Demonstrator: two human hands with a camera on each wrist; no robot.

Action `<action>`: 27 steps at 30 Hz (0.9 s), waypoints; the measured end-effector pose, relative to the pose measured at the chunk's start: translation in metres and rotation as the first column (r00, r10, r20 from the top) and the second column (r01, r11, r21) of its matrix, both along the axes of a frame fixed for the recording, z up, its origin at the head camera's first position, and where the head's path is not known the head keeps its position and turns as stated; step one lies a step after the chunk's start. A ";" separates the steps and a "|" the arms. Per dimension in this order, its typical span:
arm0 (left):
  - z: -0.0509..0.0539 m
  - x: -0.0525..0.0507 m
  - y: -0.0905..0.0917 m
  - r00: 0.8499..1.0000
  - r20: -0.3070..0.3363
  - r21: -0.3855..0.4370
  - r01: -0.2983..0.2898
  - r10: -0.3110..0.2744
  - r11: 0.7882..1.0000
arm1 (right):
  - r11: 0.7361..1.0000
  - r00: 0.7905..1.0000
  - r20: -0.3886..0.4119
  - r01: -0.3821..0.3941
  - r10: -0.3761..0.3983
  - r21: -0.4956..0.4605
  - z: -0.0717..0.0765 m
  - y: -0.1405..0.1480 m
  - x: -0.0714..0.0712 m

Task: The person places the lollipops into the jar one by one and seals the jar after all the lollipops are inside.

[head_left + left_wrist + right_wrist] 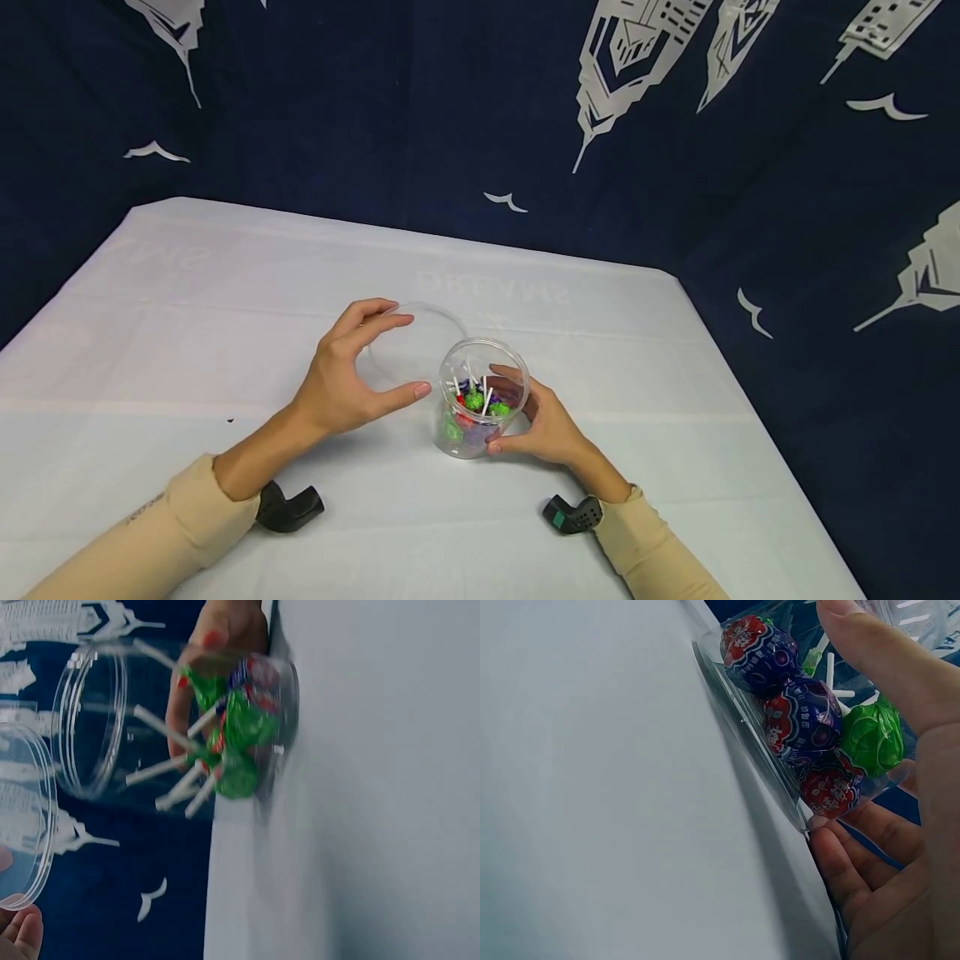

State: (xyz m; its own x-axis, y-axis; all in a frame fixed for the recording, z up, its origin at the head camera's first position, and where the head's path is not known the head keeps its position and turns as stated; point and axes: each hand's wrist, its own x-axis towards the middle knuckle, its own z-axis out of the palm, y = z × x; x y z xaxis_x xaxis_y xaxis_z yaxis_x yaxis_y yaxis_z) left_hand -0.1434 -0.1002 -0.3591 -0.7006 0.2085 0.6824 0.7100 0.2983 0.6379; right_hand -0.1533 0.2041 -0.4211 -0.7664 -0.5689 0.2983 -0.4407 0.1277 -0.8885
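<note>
A clear plastic jar [468, 437] stands upright on the white table with several lollipops [474, 402] inside, wrapped in green, purple and red, their white sticks pointing mostly up. My right hand [543, 425] grips the jar from its right side, thumb in front and fingers behind. To the left of the jar, my left hand [352, 367] holds a clear round lid [26, 817] by its edge, between thumb and fingers. The lid is apart from the jar's open mouth, up and to the left of it. In the right wrist view the lollipops [802, 720] press against the jar's wall.
The white tablecloth [187, 333] covers the table, with a small dark speck [230, 420] on the left. A dark blue curtain [375, 108] with white building prints hangs behind. Black wrist devices [288, 508] sit at both sleeves.
</note>
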 end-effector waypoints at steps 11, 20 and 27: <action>0.000 0.013 0.040 0.996 0.004 -0.056 0.094 -0.094 0.994 | 1.000 1.000 -0.008 0.023 -0.023 0.017 0.002 -0.001 0.002; -0.006 0.011 0.058 0.994 0.055 -0.067 0.098 -0.095 0.993 | 1.000 1.000 -0.013 0.015 -0.015 0.010 0.001 0.000 0.001; -0.004 0.012 0.062 0.994 0.071 -0.091 0.086 -0.080 0.992 | 1.000 0.999 -0.032 0.012 -0.012 0.012 0.001 -0.001 0.000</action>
